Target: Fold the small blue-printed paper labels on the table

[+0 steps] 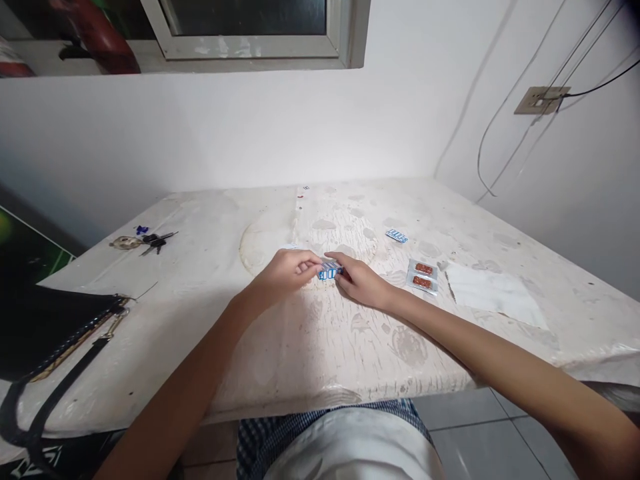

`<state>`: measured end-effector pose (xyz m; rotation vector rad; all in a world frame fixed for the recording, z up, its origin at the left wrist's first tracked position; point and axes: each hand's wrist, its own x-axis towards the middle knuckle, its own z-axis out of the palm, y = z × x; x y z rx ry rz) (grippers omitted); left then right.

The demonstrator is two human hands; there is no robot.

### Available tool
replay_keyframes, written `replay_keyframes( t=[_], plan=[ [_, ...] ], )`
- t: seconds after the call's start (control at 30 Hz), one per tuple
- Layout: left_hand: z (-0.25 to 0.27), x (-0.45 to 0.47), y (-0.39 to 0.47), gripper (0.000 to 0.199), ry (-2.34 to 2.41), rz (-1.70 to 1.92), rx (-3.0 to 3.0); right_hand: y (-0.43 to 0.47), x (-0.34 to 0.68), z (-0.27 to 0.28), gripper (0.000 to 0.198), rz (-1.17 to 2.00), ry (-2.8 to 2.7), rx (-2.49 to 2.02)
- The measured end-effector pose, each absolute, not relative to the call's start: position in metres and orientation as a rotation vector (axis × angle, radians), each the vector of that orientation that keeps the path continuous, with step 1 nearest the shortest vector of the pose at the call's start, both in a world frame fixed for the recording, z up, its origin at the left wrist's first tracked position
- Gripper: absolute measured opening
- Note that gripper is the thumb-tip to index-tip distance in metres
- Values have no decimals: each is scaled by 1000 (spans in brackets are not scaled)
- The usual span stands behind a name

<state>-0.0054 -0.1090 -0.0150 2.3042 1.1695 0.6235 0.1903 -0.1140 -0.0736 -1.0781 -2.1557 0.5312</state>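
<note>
Near the middle of the table, a small blue-and-white printed pack (330, 273) is held between my two hands. My left hand (293, 270) pinches its left end with thumb and fingers. On the other side, my right hand (361, 280) grips the right end, its index finger reaching over the far edge. Fingers cover parts of the pack, so its exact kind is unclear. A similar flat blue-and-white piece (397, 236) lies farther back to the right. Closer to my right forearm is a silver blister pack (423, 277) with two reddish-brown sections.
A white paper sheet (495, 295) lies right of the blister pack. Keys (157, 243) rest at the far left beside a small blue object (142, 230). A black bag (55, 327) with a strap occupies the left edge. Behind the table (280, 373) is a wall.
</note>
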Motion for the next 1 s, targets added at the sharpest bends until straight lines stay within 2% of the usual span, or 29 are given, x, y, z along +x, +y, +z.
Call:
replay_keyframes(
  t=[0.4,0.73,1.0],
  plan=[
    [-32,5,-106,19,1340,340,2320,-116,193,-76,60,582,-2184,-1055],
    [-32,17,-108,29,1467,283,2520,-114,192,-76,55,545,-2186,-1016],
    [1,-22,-100,39,1742,212,2426,-113,192,-78,52,505,-2197,-1035]
  ],
)
